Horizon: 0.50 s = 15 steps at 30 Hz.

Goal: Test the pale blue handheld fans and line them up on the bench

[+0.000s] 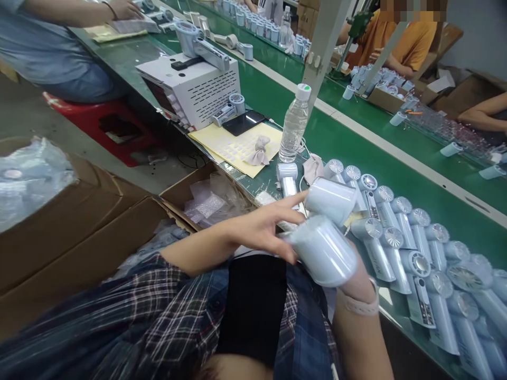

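Two light-blue, cylinder-headed handheld fans with a glossy, film-like sheen are in front of me: the near handheld fan [325, 252] and the far handheld fan [331, 200]. My right hand [354, 277] is behind the near fan and holds it up; its fingers are mostly hidden. Reaching in from the left, my left hand [269, 224] has its thumb and fingers spread beside the ends of both fans. Its thumb is at the near fan's rim, by some crumpled clear film [288, 228]. What supports the far fan is hidden. Another small fan [288, 182] lies just beyond my left hand.
Rows of wrapped fans [396, 253] cover the bench at right. Beyond are a water bottle [293, 126], yellow label sheets [237, 148], a black phone [243, 122] and a white instrument box [194, 84]. Open cartons [99, 232] stand at left. Co-workers sit across and at upper left.
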### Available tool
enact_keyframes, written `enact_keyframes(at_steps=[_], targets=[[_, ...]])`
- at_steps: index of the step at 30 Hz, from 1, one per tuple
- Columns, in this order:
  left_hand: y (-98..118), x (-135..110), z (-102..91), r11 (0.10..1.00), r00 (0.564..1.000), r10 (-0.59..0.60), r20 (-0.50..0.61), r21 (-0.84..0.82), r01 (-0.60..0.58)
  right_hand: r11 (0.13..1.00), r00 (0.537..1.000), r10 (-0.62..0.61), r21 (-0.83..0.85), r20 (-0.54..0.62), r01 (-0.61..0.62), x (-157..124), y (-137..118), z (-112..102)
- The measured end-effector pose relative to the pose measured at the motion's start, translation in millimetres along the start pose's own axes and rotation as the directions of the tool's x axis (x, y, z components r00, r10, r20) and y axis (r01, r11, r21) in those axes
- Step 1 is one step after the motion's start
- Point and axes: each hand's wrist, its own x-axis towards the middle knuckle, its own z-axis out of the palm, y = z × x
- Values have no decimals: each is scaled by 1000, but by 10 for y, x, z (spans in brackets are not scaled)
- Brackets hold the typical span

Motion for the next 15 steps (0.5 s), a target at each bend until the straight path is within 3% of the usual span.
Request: enact_keyframes(at_steps=[3, 6, 9, 15], targets=[[-149, 37, -63, 983, 992, -48, -115, -182, 27, 971, 998, 56, 234, -8, -52, -197, 41, -78], [-335, 100, 27, 900, 961, -160, -227, -433, 47, 921, 979, 78, 389, -187, 1, -242, 103, -67], [-430, 133, 214, 866, 967, -207, -151, -488, 109, 908, 953, 77, 416, -292, 55, -235, 162, -7], [-427, 83, 409, 875, 981, -192, -25, -457, 159, 920, 954, 17, 378, -298, 102, -310, 206, 61]])
